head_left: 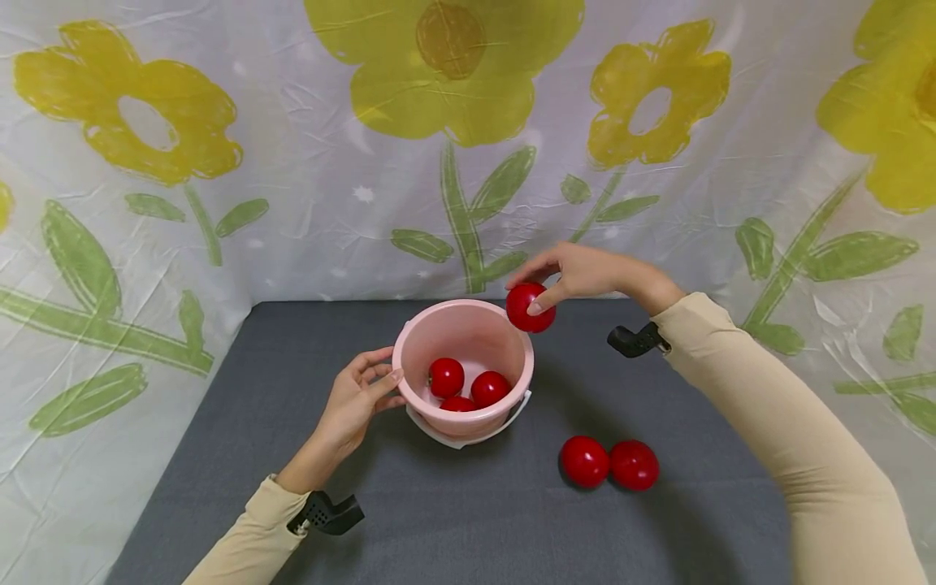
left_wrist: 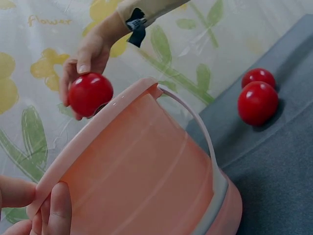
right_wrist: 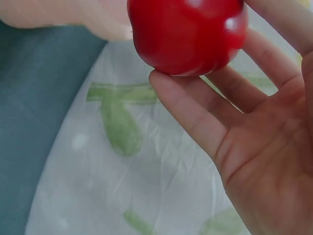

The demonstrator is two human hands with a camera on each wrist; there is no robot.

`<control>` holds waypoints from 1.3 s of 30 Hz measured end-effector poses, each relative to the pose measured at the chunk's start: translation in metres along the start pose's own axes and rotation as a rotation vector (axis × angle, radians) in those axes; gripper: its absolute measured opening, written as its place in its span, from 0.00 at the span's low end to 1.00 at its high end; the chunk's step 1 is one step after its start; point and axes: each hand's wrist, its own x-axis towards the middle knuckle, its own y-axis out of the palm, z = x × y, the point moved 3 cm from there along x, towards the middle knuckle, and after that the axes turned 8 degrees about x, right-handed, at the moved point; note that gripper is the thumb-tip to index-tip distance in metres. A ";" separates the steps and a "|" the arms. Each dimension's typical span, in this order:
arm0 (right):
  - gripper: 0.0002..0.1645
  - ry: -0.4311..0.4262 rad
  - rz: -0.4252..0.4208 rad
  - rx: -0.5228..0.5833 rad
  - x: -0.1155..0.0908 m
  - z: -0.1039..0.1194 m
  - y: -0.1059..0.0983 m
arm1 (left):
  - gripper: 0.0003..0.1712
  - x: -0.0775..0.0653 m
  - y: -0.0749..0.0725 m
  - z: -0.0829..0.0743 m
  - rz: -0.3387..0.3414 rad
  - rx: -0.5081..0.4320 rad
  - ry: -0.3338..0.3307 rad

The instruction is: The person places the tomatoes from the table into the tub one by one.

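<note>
Pinching the rim of the round, pale-pink plastic bucket [head_left: 457, 333] at its left side with the bare left hand [head_left: 354, 398]. Standing on the dark-grey, cloth-covered bench [head_left: 453, 516], with a white handle [head_left: 521, 407] lowered along the bucket's near side. Inside the bucket, holding three glossy, round red tomatoes [head_left: 446, 378]. At the bucket's far right rim, gripping another round red tomato [head_left: 522, 313] aloft between thumb and fingers of the bare right hand [head_left: 579, 272]. Right of the bucket and nearer, resting side by side on the bench: two more glossy red tomatoes [head_left: 584, 461].
</note>
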 end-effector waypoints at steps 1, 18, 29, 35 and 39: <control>0.28 -0.005 0.007 -0.011 0.004 0.003 0.001 | 0.29 0.000 0.000 0.000 -0.002 -0.001 0.000; 0.26 -0.031 0.154 -0.114 0.065 0.038 0.024 | 0.30 0.001 -0.001 0.001 -0.005 0.000 -0.002; 0.29 -0.055 0.243 -0.056 0.082 0.026 0.046 | 0.31 0.001 -0.001 0.002 -0.003 -0.007 -0.020; 0.28 -0.064 0.263 -0.094 0.087 0.018 0.056 | 0.31 -0.001 -0.002 0.001 0.005 -0.002 -0.014; 0.28 -0.065 0.273 -0.089 0.089 0.017 0.061 | 0.30 -0.001 -0.002 0.001 0.005 -0.003 -0.005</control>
